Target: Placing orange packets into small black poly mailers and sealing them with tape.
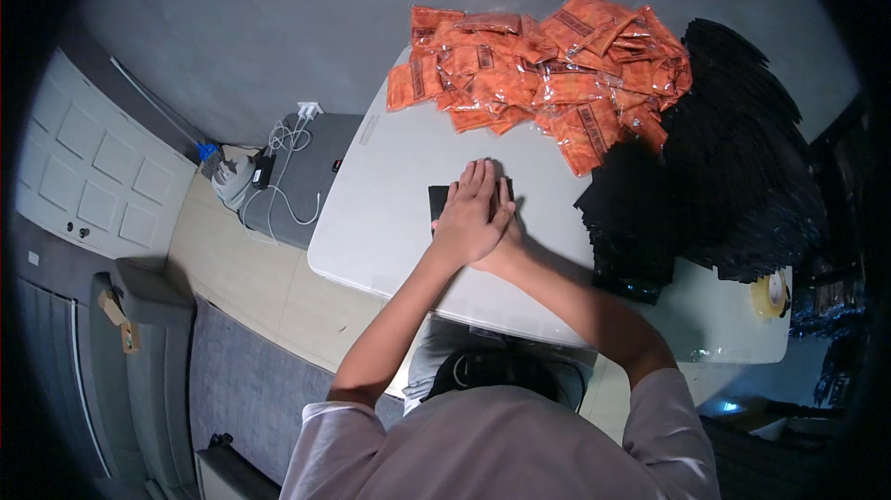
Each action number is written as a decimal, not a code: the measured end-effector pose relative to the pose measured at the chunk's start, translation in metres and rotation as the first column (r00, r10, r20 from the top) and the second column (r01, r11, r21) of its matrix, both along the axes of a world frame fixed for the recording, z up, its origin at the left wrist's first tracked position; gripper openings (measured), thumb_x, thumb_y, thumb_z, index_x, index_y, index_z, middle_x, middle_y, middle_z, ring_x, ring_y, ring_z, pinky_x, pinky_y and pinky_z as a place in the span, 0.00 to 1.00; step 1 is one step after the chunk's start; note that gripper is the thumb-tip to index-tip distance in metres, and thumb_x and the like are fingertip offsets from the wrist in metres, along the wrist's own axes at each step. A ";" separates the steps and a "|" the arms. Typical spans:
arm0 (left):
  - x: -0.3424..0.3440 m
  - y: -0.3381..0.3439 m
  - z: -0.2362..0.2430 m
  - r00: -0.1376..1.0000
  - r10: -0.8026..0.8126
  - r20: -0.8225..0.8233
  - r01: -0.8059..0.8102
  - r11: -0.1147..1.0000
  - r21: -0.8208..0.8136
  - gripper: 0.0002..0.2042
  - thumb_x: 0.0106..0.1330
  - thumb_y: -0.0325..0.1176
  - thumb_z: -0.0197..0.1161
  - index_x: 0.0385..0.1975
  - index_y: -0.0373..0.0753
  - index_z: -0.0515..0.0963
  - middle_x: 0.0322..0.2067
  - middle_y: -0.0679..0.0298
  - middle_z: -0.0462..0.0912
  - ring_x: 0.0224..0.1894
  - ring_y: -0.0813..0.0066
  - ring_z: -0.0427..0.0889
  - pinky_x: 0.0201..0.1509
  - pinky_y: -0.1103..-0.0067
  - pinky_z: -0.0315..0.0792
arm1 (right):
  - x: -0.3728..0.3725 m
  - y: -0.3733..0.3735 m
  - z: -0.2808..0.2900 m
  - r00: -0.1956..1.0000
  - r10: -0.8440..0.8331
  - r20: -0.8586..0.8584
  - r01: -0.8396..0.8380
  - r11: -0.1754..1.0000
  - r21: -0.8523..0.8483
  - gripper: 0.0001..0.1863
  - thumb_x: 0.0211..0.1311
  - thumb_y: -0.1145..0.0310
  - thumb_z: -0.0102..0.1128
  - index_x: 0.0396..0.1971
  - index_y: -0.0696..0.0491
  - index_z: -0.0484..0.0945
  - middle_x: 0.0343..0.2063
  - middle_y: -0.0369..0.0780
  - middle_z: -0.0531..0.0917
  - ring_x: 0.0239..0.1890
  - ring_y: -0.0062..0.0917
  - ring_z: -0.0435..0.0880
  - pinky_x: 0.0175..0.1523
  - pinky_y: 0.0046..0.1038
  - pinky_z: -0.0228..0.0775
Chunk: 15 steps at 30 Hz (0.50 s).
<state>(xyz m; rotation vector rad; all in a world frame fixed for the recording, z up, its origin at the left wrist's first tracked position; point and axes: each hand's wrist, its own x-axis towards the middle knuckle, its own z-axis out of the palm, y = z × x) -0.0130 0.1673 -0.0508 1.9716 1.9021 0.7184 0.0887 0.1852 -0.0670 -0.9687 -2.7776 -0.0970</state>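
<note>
My left hand (469, 217) lies flat over my right hand (502, 250), fingers stretched out. Beneath both is a flat black item (438, 201) on the white table (360, 219), pressed under them and partly hidden. My right hand's fingers are mostly covered; the parts that show look extended. Beyond my hands lies a heap of orange items in clear plastic packets (589, 73). To the right, stacks of black packets (724, 147) fan out over the table's edge area.
A tape roll (771, 301) sits at the right end. Left of the table are a grey low surface (302, 175) with white cables and a black adapter (264, 171), a white door (88, 161), and a grey sofa (153, 379).
</note>
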 end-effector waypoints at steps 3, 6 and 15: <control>-0.002 -0.005 -0.001 1.000 0.004 0.031 -0.003 0.999 -0.040 0.41 0.74 0.56 0.56 0.79 0.34 0.55 0.80 0.42 0.50 0.83 0.47 0.46 0.84 0.55 0.46 | 0.003 -0.004 0.010 1.000 -0.006 0.028 0.007 0.999 -0.045 0.50 0.67 0.42 0.55 0.80 0.55 0.50 0.81 0.55 0.47 0.82 0.53 0.42 0.82 0.58 0.32; -0.001 0.001 -0.001 0.999 0.010 -0.037 -0.012 0.998 -0.056 0.43 0.74 0.56 0.54 0.79 0.30 0.53 0.80 0.43 0.50 0.83 0.47 0.45 0.84 0.56 0.44 | 0.003 0.001 0.014 0.998 0.000 0.057 0.005 0.997 -0.083 0.51 0.66 0.42 0.56 0.81 0.55 0.50 0.81 0.55 0.47 0.83 0.53 0.43 0.82 0.57 0.32; 0.008 -0.006 -0.001 0.991 0.110 0.072 -0.108 0.994 -0.027 0.45 0.76 0.61 0.49 0.77 0.24 0.53 0.80 0.39 0.46 0.83 0.45 0.41 0.85 0.62 0.40 | 0.021 0.020 -0.013 0.983 0.180 -0.037 -0.184 0.965 -0.187 0.53 0.67 0.39 0.53 0.81 0.58 0.46 0.81 0.56 0.42 0.83 0.54 0.35 0.82 0.59 0.24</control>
